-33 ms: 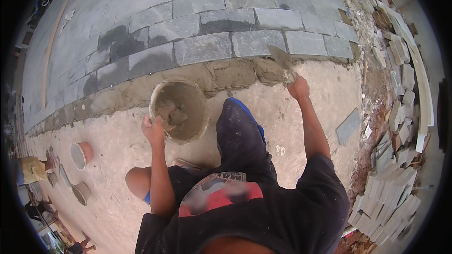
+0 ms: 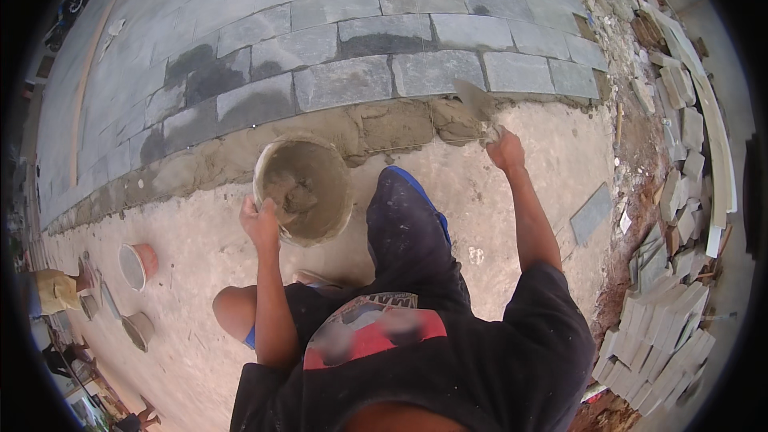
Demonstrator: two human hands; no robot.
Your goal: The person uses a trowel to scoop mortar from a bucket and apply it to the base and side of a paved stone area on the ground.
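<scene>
My left hand (image 2: 261,218) grips the rim of a round bucket (image 2: 336,200) with wet grey mortar (image 2: 292,192) inside, beside my bent knee. My right hand (image 2: 504,146) is closed on the handle of a pointed trowel (image 2: 474,98), its blade over a bed of wet mortar (image 2: 396,124). A thin string crosses this bed, which runs along the edge of laid grey stone pavers (image 2: 344,80). Bare pale concrete (image 2: 528,216) lies under me.
At right are stacked stone slabs (image 2: 652,336) and a loose grey tile (image 2: 590,214) beside a dirt strip. At left sit a red-and-grey bucket (image 2: 138,264), another bucket (image 2: 138,330) and a person in tan clothing (image 2: 54,292). A long wooden batten (image 2: 88,88) lies on the pavers.
</scene>
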